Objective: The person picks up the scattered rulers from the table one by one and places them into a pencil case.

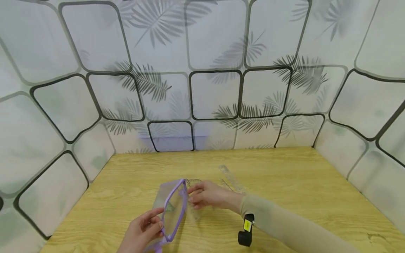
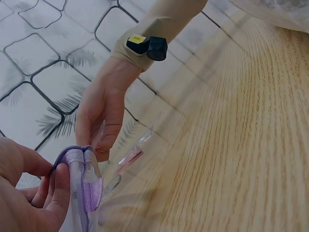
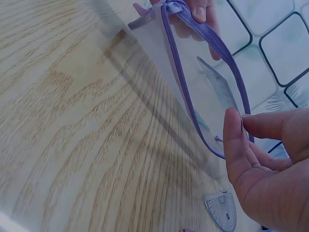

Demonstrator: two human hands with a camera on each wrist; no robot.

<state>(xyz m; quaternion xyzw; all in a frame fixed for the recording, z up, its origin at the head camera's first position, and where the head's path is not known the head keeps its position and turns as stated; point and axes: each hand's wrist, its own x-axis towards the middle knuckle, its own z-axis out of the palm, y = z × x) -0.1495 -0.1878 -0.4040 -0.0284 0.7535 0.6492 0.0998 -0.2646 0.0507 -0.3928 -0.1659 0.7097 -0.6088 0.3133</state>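
Pouch (image 1: 162, 195), near left of centre, mouth open | left hand (image 1: 140, 228) gripped its rim; right hand (image 1: 207, 194) pinched clear piece (image 3: 219, 86) at mouth | judged partway: piece's entry uncertain; protractor (image 3: 222, 211) and ruler (image 1: 230, 175), farther right, lay outside on table (image 1: 284, 175).

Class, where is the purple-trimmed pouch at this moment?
In the head view, the purple-trimmed pouch is low and slightly left of centre, over the wooden table, between the left hand gripping its edge and the right hand beside its opening.
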